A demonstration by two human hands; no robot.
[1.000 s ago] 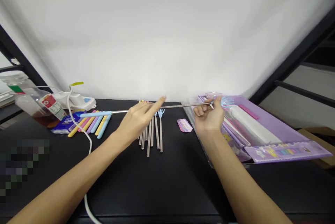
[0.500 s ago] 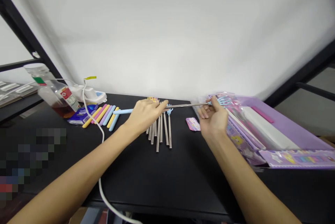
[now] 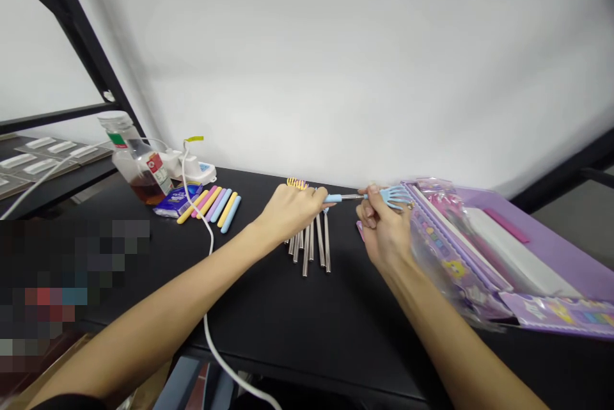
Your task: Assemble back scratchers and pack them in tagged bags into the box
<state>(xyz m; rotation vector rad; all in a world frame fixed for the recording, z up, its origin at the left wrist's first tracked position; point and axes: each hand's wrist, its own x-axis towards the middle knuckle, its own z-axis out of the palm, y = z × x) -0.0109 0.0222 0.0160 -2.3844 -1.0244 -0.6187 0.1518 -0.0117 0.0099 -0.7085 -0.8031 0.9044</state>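
Note:
My left hand (image 3: pixel 293 210) is closed around the light blue handle (image 3: pixel 334 198) of a back scratcher, the handle's end poking out past the thumb. My right hand (image 3: pixel 387 228) pinches the same back scratcher at the neck, just below its blue claw-shaped head (image 3: pixel 397 194). Only a short bit of metal rod (image 3: pixel 354 197) shows between the two hands. Below and behind my left hand lie several metal rods (image 3: pixel 306 260), side by side, with coloured claw heads (image 3: pixel 297 183) at their far ends. Pastel handles (image 3: pixel 221 206) lie in a row to the left.
A purple box (image 3: pixel 542 231) with plastic-wrapped packets stands at the right. At the left are a bottle of brown liquid (image 3: pixel 144 173), a blue packet (image 3: pixel 180 202) and a power strip (image 3: pixel 204 172). A white cable (image 3: pixel 207 314) runs across the black table (image 3: pixel 307 320).
The blue handle has moved right along the rod toward the claw head, and my left hand with it; much less rod shows. The view has shifted slightly left.

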